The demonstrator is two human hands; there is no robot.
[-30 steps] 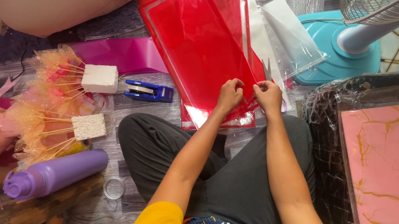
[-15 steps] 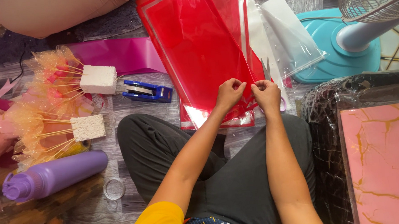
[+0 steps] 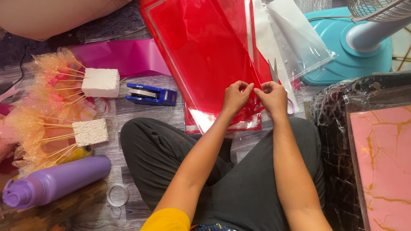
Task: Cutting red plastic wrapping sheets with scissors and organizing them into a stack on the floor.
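A stack of red see-through wrapping sheets (image 3: pixel 202 51) lies on the floor in front of my crossed legs. My left hand (image 3: pixel 234 96) and my right hand (image 3: pixel 273 97) meet at the sheets' near right edge, and both pinch that edge between thumb and fingers. Scissors (image 3: pixel 275 73) lie just beyond my right hand, partly under the sheets, with one pale handle loop showing beside my wrist.
A blue tape dispenser (image 3: pixel 150 94) lies left of the sheets. Two white foam blocks (image 3: pixel 100 82) stuck with orange-tufted sticks sit further left, above a purple bottle (image 3: pixel 56 180). A teal fan base (image 3: pixel 350 53) stands at the upper right. A pink marbled board (image 3: pixel 392 162) in dark wrap fills the right.
Both hands have stayed at the red sheet's edge and drawn a little closer together. Nothing else has moved.
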